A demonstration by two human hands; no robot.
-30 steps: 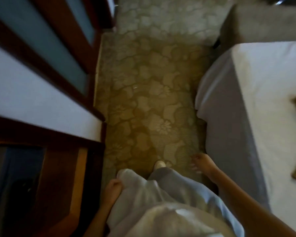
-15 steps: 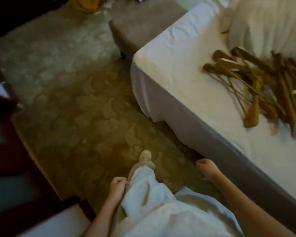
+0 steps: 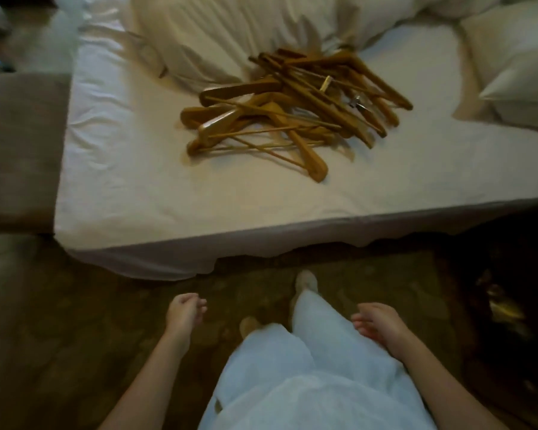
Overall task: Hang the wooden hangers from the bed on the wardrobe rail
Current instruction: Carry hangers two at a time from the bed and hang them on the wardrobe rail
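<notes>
A tangled pile of several wooden hangers (image 3: 295,110) lies on the white bed (image 3: 137,187), a little back from its near edge. My left hand (image 3: 184,313) hangs low over the carpet, empty, its fingers loosely curled. Beside my right leg, my right hand (image 3: 378,324) is also empty with its fingers apart. Both hands are well short of the bed and touch nothing. The wardrobe and its rail are out of view.
A rumpled duvet (image 3: 230,35) lies behind the pile and a pillow (image 3: 516,66) at the far right. A grey-brown upholstered bench (image 3: 19,150) stands against the bed's left side. Patterned carpet (image 3: 75,352) covers the floor under my feet.
My view has swung from the wardrobe doors round to face the bed squarely. The hanger pile now sits in the middle ahead. Both hands stay low and empty.
</notes>
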